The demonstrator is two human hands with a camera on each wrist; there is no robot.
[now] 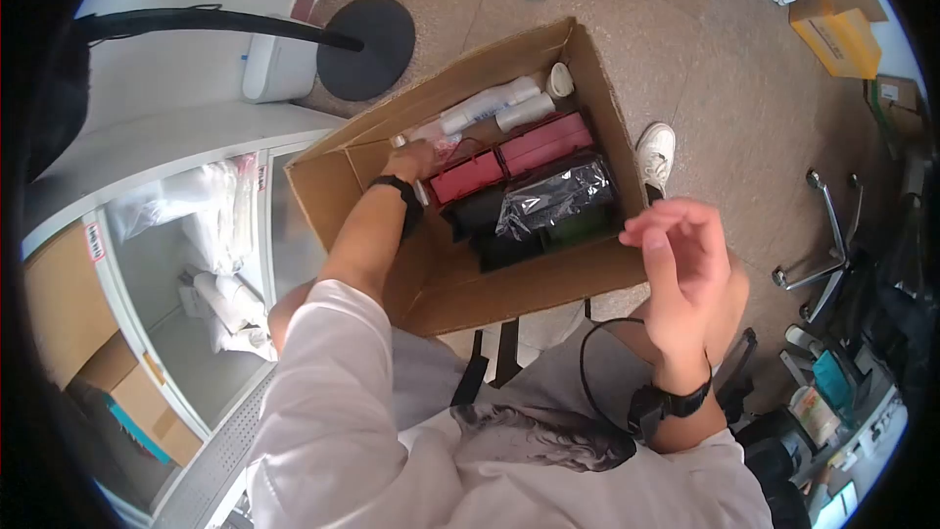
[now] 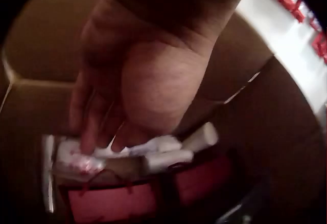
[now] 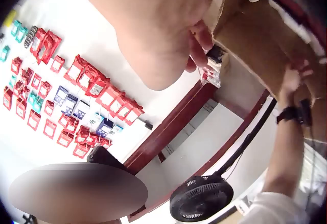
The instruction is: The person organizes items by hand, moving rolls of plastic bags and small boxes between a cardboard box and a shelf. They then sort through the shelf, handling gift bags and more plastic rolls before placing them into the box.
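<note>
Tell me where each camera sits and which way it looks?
Head: worn on the head, looks down at the box; both arms and lap show.
Left wrist: looks along the left hand into the box at white tubes.
Right wrist: looks up past the right hand at a wall and a fan.
Shared: the head and left wrist views both show the red packs.

Left hand (image 2: 138, 81) fingertips hidden among white packets (image 2: 153, 150); grasp unclear. Small packet (image 3: 212, 68) at right hand (image 3: 158, 24) too blurred to identify. Box (image 1: 509, 294) floor unseen.
</note>
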